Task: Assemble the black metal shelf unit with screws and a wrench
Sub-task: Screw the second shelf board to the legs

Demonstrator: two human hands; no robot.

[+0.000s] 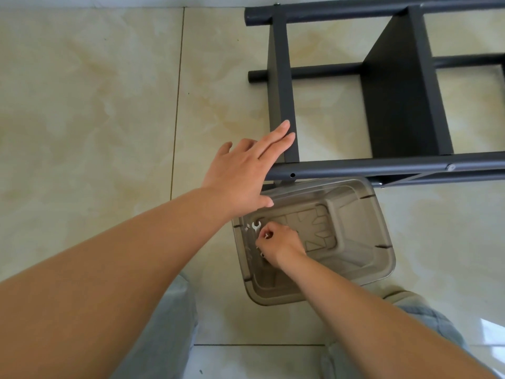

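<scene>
The black metal shelf unit lies on its side on the tiled floor, with round tubes and flat panels. An empty screw hole shows in the near tube. My left hand rests flat, fingers straight, against the end panel and the near tube. Below it sits a translucent grey plastic bin. My right hand reaches into the bin and pinches a small silver screw between its fingertips. A small silver wrench lies on the bin's bottom just left of that hand.
Glossy beige floor tiles spread to the left and behind. My knees in grey trousers flank the bin at the bottom of the view. A fitted screw shows on the near tube at the right.
</scene>
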